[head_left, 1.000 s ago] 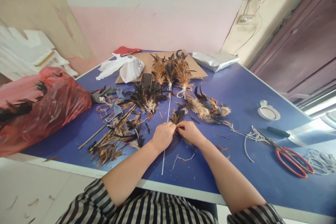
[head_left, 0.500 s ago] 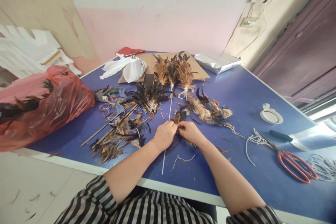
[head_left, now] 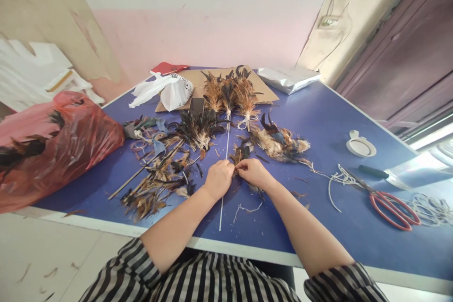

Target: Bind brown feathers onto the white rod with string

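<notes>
My left hand [head_left: 219,178] and my right hand [head_left: 254,171] meet at the middle of the blue table [head_left: 318,118], fingers pinched together on a small bundle of dark and brown feathers [head_left: 240,153]. A thin white stick [head_left: 225,165] runs from the far feather bunches toward me and passes under my left hand. A short piece of white string [head_left: 246,209] lies on the table just below my hands. What the fingertips hold beyond the bundle is hidden.
Loose feathers and sticks [head_left: 159,184] lie to the left, tied feather bunches [head_left: 228,94] on cardboard behind. A red bag of feathers [head_left: 53,146] sits far left, a white bag [head_left: 170,92] at the back. Red scissors [head_left: 392,207], white cord [head_left: 339,180] and a white lid [head_left: 360,145] are on the right.
My hands stay together on the feather bundle, shifting only slightly up the table. The view has tilted a little; nothing else has moved.
</notes>
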The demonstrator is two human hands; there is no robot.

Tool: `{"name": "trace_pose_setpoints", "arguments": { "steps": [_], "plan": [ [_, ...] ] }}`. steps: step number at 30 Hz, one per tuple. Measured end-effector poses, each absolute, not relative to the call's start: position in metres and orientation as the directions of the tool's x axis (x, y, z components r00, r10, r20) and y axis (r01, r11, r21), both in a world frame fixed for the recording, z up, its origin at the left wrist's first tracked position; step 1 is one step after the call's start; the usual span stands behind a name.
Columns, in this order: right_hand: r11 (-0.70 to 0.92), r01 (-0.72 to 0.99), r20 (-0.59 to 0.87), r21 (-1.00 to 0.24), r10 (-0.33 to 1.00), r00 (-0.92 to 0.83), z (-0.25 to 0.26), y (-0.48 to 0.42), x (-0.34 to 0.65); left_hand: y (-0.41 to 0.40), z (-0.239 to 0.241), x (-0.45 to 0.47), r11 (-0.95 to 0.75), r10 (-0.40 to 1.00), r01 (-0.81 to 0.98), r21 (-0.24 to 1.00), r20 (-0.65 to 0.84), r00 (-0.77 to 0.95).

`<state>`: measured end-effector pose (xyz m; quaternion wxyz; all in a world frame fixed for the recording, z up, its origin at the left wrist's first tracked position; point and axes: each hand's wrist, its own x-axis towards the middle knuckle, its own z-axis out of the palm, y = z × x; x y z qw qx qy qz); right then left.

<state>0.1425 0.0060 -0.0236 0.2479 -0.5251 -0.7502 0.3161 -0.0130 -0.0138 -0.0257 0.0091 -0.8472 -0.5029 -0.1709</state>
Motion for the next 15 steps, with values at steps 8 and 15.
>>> {"name": "trace_pose_setpoints", "arguments": {
  "steps": [8, 15],
  "plan": [
    [0.249, 0.595, 0.048, -0.764, 0.942, -0.332, -0.0190, 0.0053, 0.1420, -0.0063, -0.0249, -0.0212, -0.543, 0.822, 0.803, 0.247, 0.351, 0.448],
    [0.251, 0.549, 0.058, -0.797, 0.937, -0.344, -0.0203, 0.0048, 0.1430, -0.0061, -0.0249, -0.0213, -0.555, 0.821, 0.763, 0.331, 0.366, 0.438]
  ]
}}
